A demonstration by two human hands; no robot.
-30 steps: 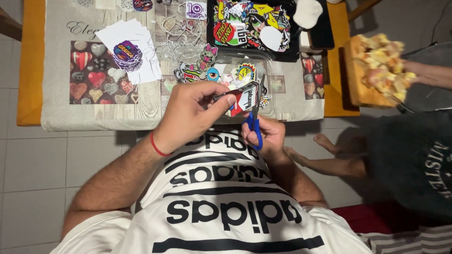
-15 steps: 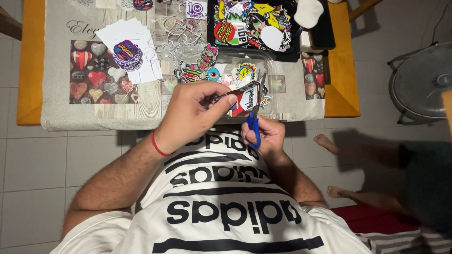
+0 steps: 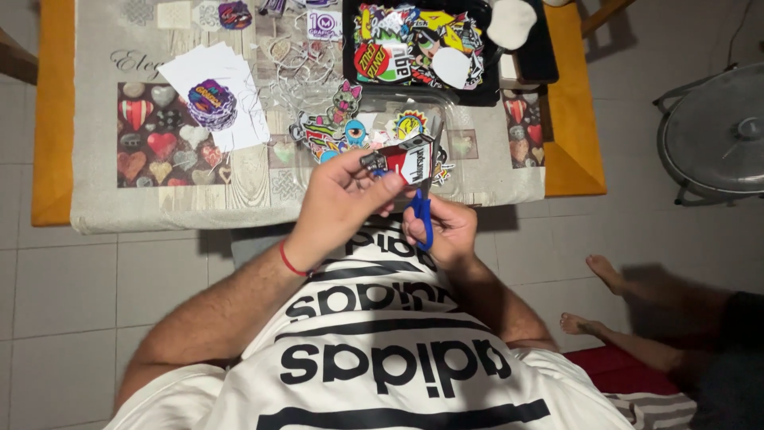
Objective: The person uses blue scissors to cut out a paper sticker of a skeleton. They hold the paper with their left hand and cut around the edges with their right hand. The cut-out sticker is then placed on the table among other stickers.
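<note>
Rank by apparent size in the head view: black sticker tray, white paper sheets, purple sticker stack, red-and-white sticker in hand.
1. black sticker tray
2. white paper sheets
3 and 4. purple sticker stack and red-and-white sticker look alike; the sticker, partly hidden, sits nearer the camera.

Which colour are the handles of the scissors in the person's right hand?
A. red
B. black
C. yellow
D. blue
D: the right hand grips scissors with blue handles, cutting the red-and-white sticker that the left hand holds.
</note>
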